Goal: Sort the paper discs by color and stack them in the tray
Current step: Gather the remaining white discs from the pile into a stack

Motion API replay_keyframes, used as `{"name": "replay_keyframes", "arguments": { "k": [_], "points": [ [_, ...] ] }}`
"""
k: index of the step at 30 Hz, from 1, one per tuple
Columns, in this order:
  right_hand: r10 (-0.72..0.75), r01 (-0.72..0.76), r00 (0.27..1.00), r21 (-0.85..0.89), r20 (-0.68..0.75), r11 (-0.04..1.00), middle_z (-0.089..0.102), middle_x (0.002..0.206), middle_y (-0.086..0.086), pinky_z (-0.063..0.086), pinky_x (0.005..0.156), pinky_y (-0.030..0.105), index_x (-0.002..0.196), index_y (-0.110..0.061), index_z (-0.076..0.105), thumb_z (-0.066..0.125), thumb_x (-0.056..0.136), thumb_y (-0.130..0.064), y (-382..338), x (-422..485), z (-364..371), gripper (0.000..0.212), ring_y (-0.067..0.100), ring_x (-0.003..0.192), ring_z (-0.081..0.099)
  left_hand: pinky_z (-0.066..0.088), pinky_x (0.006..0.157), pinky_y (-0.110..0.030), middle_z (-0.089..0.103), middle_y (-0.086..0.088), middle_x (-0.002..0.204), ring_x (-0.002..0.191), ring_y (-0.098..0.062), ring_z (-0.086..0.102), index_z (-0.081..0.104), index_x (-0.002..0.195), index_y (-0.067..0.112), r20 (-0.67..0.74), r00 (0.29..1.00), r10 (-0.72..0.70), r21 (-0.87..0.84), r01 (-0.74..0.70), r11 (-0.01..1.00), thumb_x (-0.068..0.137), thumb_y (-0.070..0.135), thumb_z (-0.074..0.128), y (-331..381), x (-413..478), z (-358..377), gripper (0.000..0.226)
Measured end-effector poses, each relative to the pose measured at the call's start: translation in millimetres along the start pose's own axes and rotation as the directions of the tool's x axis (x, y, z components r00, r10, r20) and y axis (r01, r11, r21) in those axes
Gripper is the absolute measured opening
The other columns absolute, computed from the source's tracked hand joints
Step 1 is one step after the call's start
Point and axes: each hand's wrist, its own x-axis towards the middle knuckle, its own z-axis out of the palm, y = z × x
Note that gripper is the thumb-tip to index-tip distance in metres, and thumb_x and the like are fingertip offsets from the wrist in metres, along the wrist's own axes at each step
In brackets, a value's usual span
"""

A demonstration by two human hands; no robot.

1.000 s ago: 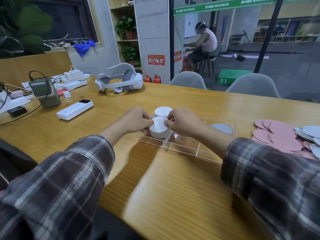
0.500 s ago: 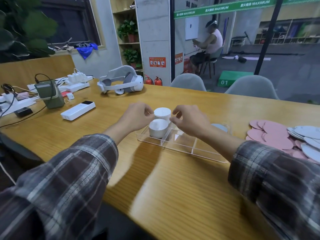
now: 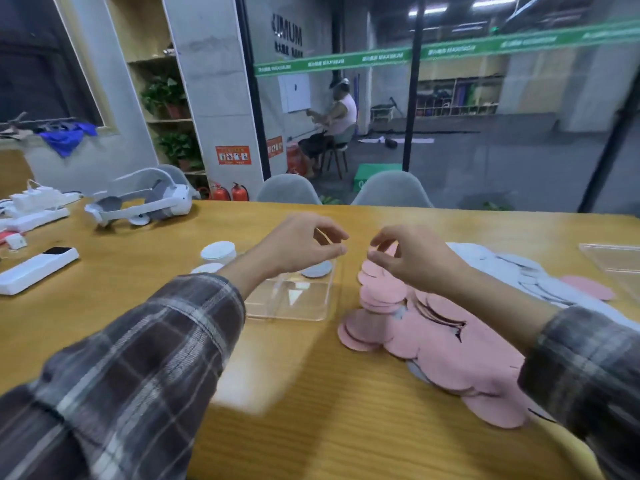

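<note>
Pink round paper discs lay on the wooden tabletop beneath the right hand, grip unclear; left hand loose, empty

From my feed, a long wooden table fills the foreground; two grey shell chairs stand at its far edge; behind them a glass wall carries a green band; to the left, a concrete pillar, shelves with potted plants, red fire extinguishers; strip lights glow beyond the glass.
</note>
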Motion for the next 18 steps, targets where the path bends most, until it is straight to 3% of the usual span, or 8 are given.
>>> {"name": "replay_keyframes", "arguments": {
  "k": [4,13,18],
  "points": [
    [0.079,-0.08,0.997,-0.033,-0.026,0.996,0.069,0.1,-0.013,0.047,0.073,0.031,0.107,-0.025,0.07,0.066,0.092,-0.042,53.3,-46.5,-31.8,0.022,0.005,0.077,0.059,0.057,0.077,-0.019,0.076,0.016,0.099,0.09,0.001,0.07,0.078,0.112,0.026,0.091,0.993,0.07,-0.044,-0.066,0.997,0.092,0.037,0.076,43.5,23.7,43.0,0.023],
    [0.221,-0.223,0.972,-0.01,-0.084,0.975,0.068,0.1,-0.016,0.042,0.07,0.01,0.109,-0.026,0.071,0.07,0.091,-0.035,144.7,-128.2,-73.7,0.021,0.001,0.083,0.06,0.046,0.073,-0.007,0.076,0.017,0.099,0.087,0.003,0.069,0.079,0.107,0.024,0.183,0.964,0.191,-0.196,-0.155,0.968,0.09,0.032,0.079,115.5,48.1,147.4,0.019],
    [0.236,-0.237,0.958,0.014,-0.162,0.971,0.07,0.101,-0.014,0.042,0.071,0.008,0.112,-0.024,0.071,0.069,0.092,-0.03,166.6,-155.1,-83.4,0.021,0.001,0.084,0.061,0.049,0.075,-0.015,0.072,0.013,0.094,0.086,-0.003,0.065,0.08,0.102,0.028,0.229,0.935,0.271,-0.269,-0.207,0.941,0.082,0.045,0.085,150.2,36.9,189.9,0.027]
  ]
}}
